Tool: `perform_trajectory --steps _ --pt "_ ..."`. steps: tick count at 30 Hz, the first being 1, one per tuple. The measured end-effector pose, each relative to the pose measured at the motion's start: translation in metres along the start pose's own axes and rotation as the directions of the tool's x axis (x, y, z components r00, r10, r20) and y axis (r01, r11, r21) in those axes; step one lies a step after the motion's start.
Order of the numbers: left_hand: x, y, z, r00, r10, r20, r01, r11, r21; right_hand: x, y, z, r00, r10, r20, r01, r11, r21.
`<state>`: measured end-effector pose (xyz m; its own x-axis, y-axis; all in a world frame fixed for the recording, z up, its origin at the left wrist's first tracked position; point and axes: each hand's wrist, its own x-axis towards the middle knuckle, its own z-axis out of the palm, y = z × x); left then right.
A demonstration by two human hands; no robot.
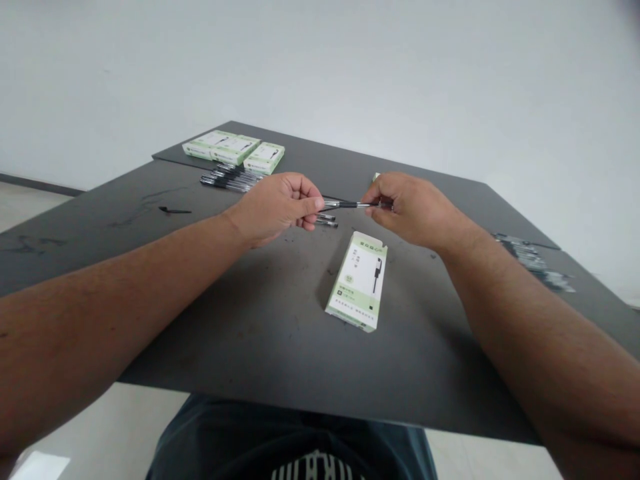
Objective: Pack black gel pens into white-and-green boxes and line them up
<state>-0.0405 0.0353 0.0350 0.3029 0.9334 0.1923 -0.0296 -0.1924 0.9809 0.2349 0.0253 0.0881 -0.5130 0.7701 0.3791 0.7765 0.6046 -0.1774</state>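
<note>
Between my two hands a pen point(345, 205) with a black grip is held level above the table. My left hand point(283, 208) pinches one end of it between thumb and fingers. At the other end, by the tip, my right hand point(407, 203) is closed on the pen; what else its fingers hold is hidden. Just below lies a white and green pen box point(359, 280), its far flap raised. More pens point(230, 177) lie in a row behind my left hand, and a few pen ends point(327, 221) show beneath it.
Three similar boxes point(235, 148) lie at the back left of the dark table point(240, 333). A black pen cap point(175, 211) lies at left. Several pens in clear wrapping point(535, 260) lie at right. Part of another box point(376, 177) shows behind my right hand.
</note>
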Motion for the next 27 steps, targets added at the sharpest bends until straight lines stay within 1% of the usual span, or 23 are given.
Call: perform_trajectory --steps 2,6,11,15,17,20,23,27 --pt "0.000 -0.002 0.000 1.000 0.015 -0.007 -0.015 1.000 -0.007 0.000 0.000 -0.001 0.999 0.030 0.027 -0.030 0.999 0.017" --pt "0.001 -0.003 -0.003 0.998 0.058 -0.010 -0.057 0.995 0.077 0.000 0.000 -0.002 0.995 0.077 0.065 -0.081 0.995 0.061" --pt "0.002 -0.003 -0.005 0.997 0.079 -0.024 -0.076 0.991 0.114 0.000 0.001 0.000 0.995 0.077 0.061 -0.081 0.994 0.079" --pt "0.001 -0.003 -0.003 0.999 0.047 -0.022 -0.046 0.998 0.033 -0.001 0.000 0.003 0.994 0.087 0.063 -0.094 0.989 0.110" --pt "0.001 -0.003 -0.001 0.999 0.039 -0.018 -0.039 0.999 -0.020 -0.001 -0.001 0.005 0.992 0.109 0.067 -0.117 0.984 0.135" --pt "0.001 -0.002 0.001 0.999 0.027 -0.047 -0.031 0.995 -0.093 0.000 -0.004 0.010 0.985 0.152 0.080 -0.164 0.970 0.178" --pt "0.002 -0.002 0.002 0.997 -0.007 -0.076 -0.004 0.990 -0.143 0.001 -0.006 0.016 0.976 0.186 0.113 -0.208 0.947 0.244" --pt "0.002 -0.003 0.002 0.997 -0.028 -0.077 0.013 0.983 -0.184 0.002 -0.006 0.023 0.959 0.231 0.163 -0.273 0.904 0.329"
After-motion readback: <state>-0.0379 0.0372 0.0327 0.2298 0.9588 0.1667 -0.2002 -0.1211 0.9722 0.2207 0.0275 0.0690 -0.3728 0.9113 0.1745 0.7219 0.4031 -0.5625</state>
